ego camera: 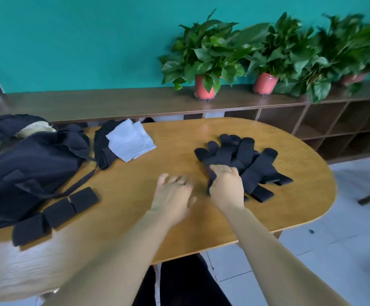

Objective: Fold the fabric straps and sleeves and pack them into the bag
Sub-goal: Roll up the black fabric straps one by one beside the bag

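Right hand [226,184]: grips one strap [206,164] — peel it off the pile [249,155]
Left hand [172,192]: open, empty — should pinch its free end

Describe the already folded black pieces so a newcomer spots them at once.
Start at the wooden table, then the black bag on its left. In front of the bag, three folded pieces lie in a row: short flat squares, unlike the long loose strap pile on the right.
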